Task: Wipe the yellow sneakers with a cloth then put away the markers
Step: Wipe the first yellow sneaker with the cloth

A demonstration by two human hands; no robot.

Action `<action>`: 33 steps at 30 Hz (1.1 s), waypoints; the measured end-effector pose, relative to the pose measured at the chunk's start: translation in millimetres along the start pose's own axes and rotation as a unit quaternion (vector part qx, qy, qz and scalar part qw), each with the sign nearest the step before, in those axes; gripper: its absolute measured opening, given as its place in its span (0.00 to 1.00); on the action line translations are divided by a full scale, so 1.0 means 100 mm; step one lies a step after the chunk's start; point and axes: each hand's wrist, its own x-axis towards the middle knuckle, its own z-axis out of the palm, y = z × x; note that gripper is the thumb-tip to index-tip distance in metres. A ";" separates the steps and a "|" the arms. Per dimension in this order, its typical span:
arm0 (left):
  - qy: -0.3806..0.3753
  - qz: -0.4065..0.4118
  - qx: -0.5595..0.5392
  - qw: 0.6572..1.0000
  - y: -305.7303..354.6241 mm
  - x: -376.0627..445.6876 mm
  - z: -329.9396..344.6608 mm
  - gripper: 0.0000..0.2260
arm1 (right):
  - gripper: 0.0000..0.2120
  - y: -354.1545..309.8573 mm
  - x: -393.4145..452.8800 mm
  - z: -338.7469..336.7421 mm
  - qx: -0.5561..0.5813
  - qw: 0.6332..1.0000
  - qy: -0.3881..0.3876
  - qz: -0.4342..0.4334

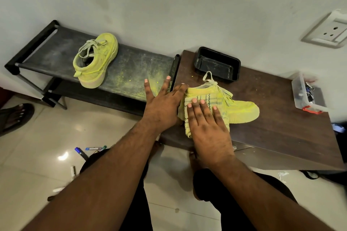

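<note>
Right hand (207, 127) presses a yellow cloth (206, 103) onto the sneaker (244, 111); left hand (162, 105) steadies its heel.

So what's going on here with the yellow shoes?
A person is cleaning a pair of yellow sneakers. The right hand presses a yellow striped cloth flat onto the sneaker on the brown table, while the left hand steadies its heel end with fingers spread. The other sneaker sits on the dusty black rack. A few markers lie on the floor, not yet put away.
</note>
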 end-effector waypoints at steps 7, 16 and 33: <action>0.001 -0.025 -0.026 0.999 0.04 -0.04 -0.03 0.40 | 0.34 -0.03 0.26 -0.15 -0.004 0.999 -0.001 0.034; -0.003 -0.017 -0.017 1.000 0.00 0.01 0.03 0.50 | 0.35 0.12 0.01 -0.23 -0.044 0.998 -0.048 0.024; -0.001 -0.027 -0.070 0.997 0.07 -0.01 0.13 0.41 | 0.29 -0.10 0.16 -0.22 -0.081 0.995 0.005 0.050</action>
